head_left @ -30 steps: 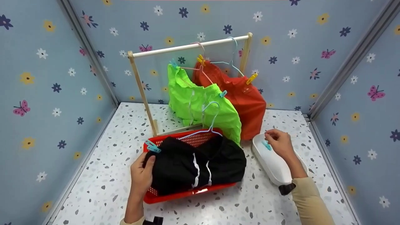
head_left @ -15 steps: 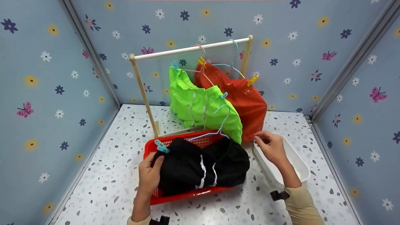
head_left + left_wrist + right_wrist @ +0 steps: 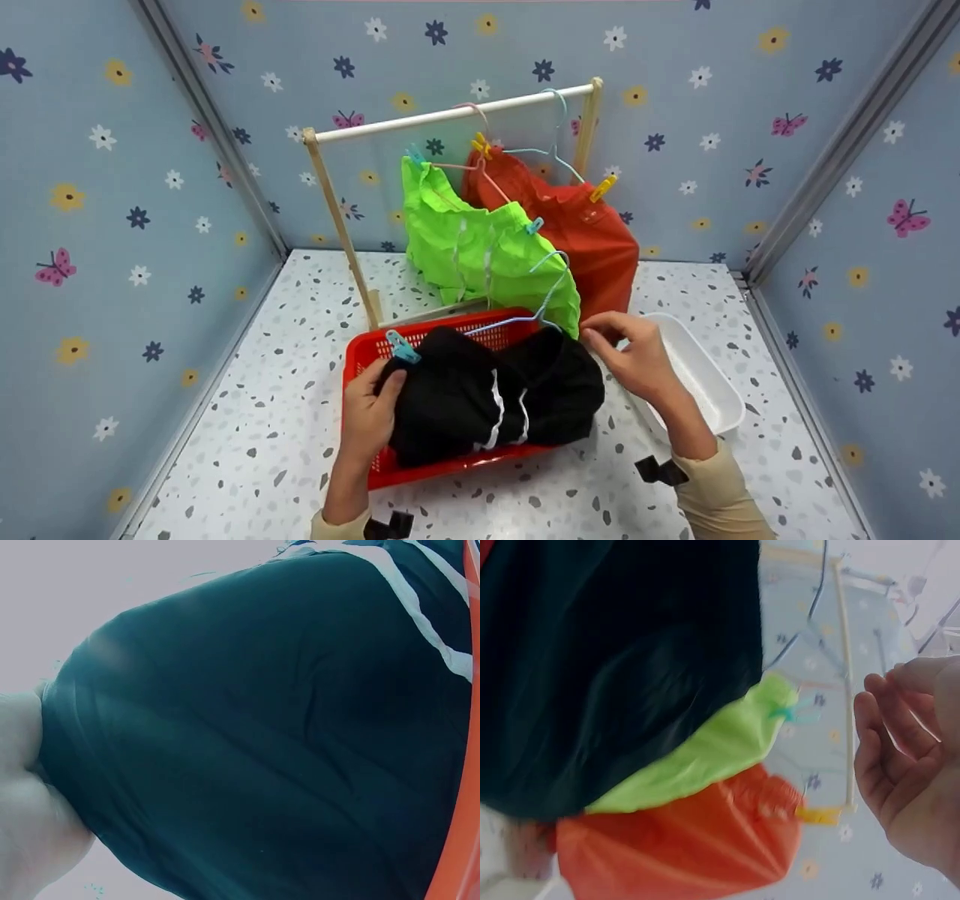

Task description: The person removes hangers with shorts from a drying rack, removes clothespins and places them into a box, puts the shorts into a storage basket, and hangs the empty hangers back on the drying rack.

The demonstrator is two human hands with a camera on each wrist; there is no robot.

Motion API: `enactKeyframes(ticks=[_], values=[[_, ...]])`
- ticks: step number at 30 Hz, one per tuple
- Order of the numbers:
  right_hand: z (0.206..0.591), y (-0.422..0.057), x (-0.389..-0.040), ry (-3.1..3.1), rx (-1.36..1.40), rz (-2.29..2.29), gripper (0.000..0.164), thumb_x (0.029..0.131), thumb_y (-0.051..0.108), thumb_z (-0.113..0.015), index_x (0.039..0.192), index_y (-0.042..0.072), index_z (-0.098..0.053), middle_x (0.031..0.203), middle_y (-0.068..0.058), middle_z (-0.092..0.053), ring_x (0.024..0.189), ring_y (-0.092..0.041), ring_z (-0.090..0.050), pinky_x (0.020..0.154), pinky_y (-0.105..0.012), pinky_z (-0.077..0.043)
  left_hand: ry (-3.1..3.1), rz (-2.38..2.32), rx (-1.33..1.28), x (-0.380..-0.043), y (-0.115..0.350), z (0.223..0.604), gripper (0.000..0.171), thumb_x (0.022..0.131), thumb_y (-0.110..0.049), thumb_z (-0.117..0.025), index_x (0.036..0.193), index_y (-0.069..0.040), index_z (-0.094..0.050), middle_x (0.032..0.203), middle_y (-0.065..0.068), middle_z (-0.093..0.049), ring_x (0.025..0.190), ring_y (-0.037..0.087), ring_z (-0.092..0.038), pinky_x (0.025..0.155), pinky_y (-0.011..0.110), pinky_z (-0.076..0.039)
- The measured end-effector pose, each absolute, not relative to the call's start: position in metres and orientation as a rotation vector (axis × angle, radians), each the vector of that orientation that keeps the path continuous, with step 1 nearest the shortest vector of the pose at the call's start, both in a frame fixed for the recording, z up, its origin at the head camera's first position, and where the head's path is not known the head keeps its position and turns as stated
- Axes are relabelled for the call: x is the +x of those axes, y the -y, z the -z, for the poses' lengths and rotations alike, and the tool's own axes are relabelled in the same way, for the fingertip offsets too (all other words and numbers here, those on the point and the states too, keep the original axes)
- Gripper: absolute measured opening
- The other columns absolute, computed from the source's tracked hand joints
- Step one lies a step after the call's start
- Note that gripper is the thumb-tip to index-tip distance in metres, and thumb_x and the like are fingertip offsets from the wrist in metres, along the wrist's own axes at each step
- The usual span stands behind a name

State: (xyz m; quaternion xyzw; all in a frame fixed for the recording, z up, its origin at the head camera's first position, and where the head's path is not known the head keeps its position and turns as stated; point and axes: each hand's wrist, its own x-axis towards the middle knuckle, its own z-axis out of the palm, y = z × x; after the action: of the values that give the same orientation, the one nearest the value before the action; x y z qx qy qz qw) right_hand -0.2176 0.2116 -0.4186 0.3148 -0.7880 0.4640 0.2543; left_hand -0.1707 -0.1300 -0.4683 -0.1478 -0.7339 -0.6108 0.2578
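Observation:
Black shorts with white drawstrings lie over the red basket, spread in front of it. My left hand grips their left waistband corner, thumb on the near side. Just above that thumb, a turquoise clothespin is clipped on the waistband. A pale blue hanger rises from the waistband. My right hand is in the air right of the shorts, fingers loosely bent. In the right wrist view I see nothing between the right fingers. The left wrist view is mostly black fabric.
A white tray stands behind the right hand, partly covered by it. Behind the basket, a wooden rack with a white rail carries green shorts and red shorts on hangers with clothespins. Patterned walls enclose the table.
My right hand has moved left from over the tray toward the black shorts. The turquoise clothespin seen below its fingers earlier is out of sight. The hanger's hook has swung right.

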Motion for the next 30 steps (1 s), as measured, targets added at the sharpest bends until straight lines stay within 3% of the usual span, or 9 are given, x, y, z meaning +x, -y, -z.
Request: enactKeyframes(ticks=[10, 18, 30], values=[[0.409, -0.176, -0.213, 2.118, 1.012, -1.435, 0.010, 0.083, -0.013, -0.068, 0.088, -0.004, -0.069, 0.081, -0.015, -0.067, 0.065, -0.015, -0.058, 0.061, -0.022, -0.047, 1.929, 1.683, -0.564, -0.179, 0.121, 0.471, 0.016, 0.087, 0.018, -0.058, 0.094, 0.007, -0.067, 0.085, 0.013, -0.066, 0.076, 0.015, -0.058, 0.069, 0.021, -0.047], [0.421, -0.154, -0.204, 2.027, 1.092, -1.470, 0.019, 0.080, -0.015, -0.069, 0.091, 0.001, -0.069, 0.088, -0.015, -0.067, 0.074, -0.019, -0.060, 0.062, -0.025, -0.049, 1.898, 1.715, -0.641, -0.182, 0.111, 0.476, 0.014, 0.087, 0.016, -0.059, 0.092, 0.007, -0.068, 0.087, 0.009, -0.068, 0.080, 0.012, -0.061, 0.074, 0.022, -0.049], [0.419, -0.148, -0.199, 1.995, 1.106, -1.487, 0.019, 0.077, -0.015, -0.071, 0.092, -0.004, -0.067, 0.094, -0.018, -0.066, 0.068, -0.016, -0.057, 0.055, -0.029, -0.048, 1.858, 1.774, -0.681, -0.183, 0.106, 0.479, 0.014, 0.088, 0.016, -0.059, 0.091, 0.005, -0.067, 0.085, 0.009, -0.066, 0.078, 0.011, -0.059, 0.072, 0.023, -0.048]])
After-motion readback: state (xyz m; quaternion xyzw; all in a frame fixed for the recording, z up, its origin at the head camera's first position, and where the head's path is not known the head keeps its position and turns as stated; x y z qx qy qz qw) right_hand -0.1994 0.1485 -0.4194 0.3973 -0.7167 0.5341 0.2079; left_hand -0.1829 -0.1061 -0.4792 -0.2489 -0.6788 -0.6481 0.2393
